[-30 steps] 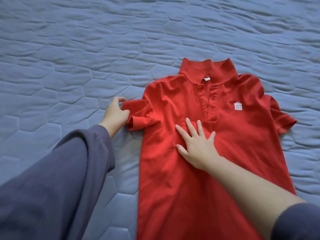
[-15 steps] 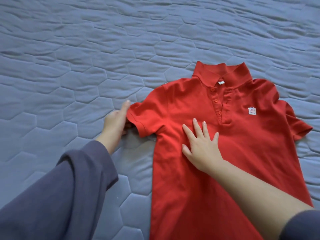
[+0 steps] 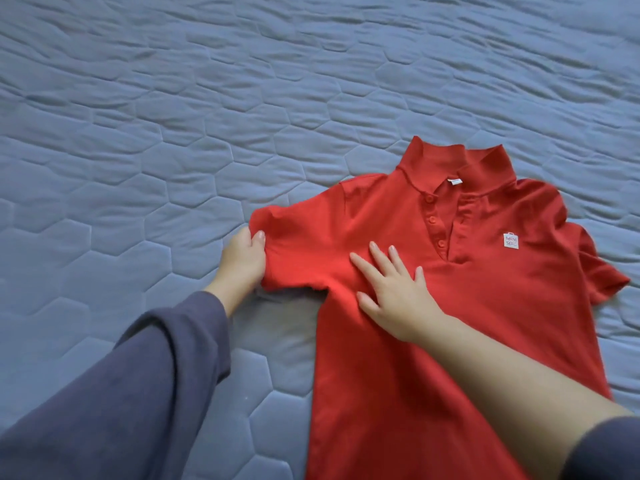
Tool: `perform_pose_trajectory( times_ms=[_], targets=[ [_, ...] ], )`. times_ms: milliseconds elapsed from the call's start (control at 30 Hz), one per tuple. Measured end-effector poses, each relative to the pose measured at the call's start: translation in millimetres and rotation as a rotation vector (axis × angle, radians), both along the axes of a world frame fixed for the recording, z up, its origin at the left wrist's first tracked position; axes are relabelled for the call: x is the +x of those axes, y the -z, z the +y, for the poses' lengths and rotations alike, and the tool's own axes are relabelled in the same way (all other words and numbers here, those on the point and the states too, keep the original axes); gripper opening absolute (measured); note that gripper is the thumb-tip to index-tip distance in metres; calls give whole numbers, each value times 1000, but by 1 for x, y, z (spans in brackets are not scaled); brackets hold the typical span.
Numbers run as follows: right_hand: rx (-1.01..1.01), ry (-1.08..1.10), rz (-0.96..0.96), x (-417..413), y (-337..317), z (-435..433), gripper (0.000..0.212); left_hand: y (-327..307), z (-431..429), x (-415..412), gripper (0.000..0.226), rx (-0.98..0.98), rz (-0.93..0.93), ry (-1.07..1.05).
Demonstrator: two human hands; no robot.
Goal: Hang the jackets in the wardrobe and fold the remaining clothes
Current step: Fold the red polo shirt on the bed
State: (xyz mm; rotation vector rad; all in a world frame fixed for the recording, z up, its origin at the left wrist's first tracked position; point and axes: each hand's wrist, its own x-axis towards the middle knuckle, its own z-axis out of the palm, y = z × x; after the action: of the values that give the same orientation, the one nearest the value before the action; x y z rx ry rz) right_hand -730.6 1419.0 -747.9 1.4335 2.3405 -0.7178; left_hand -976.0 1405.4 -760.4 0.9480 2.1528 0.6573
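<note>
A red polo shirt [image 3: 485,306] lies face up on the bed, collar pointing away from me, with a small white logo patch on its chest. My left hand [image 3: 242,261] grips the hem of the shirt's left sleeve, thumb on top of the cloth. My right hand [image 3: 391,292] lies flat on the shirt's chest with fingers spread, just below and left of the button placket. The shirt's bottom hem runs out of view at the lower edge.
A blue-grey quilted bedspread [image 3: 173,133] with a hexagon pattern covers the whole view. No other clothes or hangers appear in view. Both my forearms reach in from the bottom, the left in a dark grey sleeve.
My left hand has unfolded the crumpled left sleeve, spread it outward and now pinches its hem. My right hand stays pressed on the chest. The view has shifted, so the shirt sits further right.
</note>
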Motion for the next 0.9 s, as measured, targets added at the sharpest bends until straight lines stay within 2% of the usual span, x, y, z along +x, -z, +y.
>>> perform_pose_trajectory(
  times_ms=[67,133,167,267,333,400,567,667,700,800,900],
  targets=[
    [-32,-24,-63,-6,5,2,66,5,-2,-4,30,-115,-155,-8],
    [37,22,-17,-16,5,6,66,1,3,-6,33,-97,-421,-144],
    [86,31,11,-22,5,9,65,-1,7,-5,34,-81,-482,-210],
    [129,6,47,-40,8,20,61,-5,23,-6,21,67,-563,-341],
    [43,22,31,-48,13,25,58,-1,28,-12,36,145,-632,-331],
    [5,30,2,-52,19,25,58,4,26,-14,47,166,-637,-230],
    [15,22,-13,-54,24,24,64,9,30,-10,37,190,-659,-97],
    [4,29,-9,-54,23,25,66,7,33,-13,13,138,-804,-153],
    [2,30,-9,-55,22,25,66,7,32,-14,12,101,-831,-163],
    [-8,25,-30,-57,23,25,67,9,31,-16,11,58,-682,-72],
    [10,71,23,-64,18,26,68,8,37,-29,24,189,-424,-170]
  ],
)
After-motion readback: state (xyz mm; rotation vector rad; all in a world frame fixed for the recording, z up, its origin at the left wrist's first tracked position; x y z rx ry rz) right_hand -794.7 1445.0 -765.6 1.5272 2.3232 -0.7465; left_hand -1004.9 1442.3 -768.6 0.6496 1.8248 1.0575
